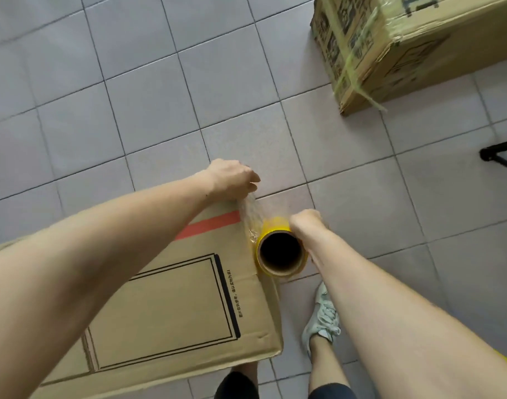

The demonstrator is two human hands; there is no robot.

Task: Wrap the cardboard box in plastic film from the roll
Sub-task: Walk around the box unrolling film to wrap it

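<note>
A large flat cardboard box [171,306] with black line print and a red stripe lies on the tiled floor at the lower left. A roll of plastic film [278,249] on a brown tube, its edge looking yellow, stands on end at the box's right corner. My right hand [307,223] grips the roll from the right side. A crumpled strip of clear film [249,217] runs from the roll up to my left hand [235,177], which pinches it above the box's far corner.
A second cardboard box [405,44], bound in greenish film, sits on the floor at the upper right. A black stand leg [497,156] pokes in at the right edge. My foot in a pale sneaker [321,321] stands right of the box.
</note>
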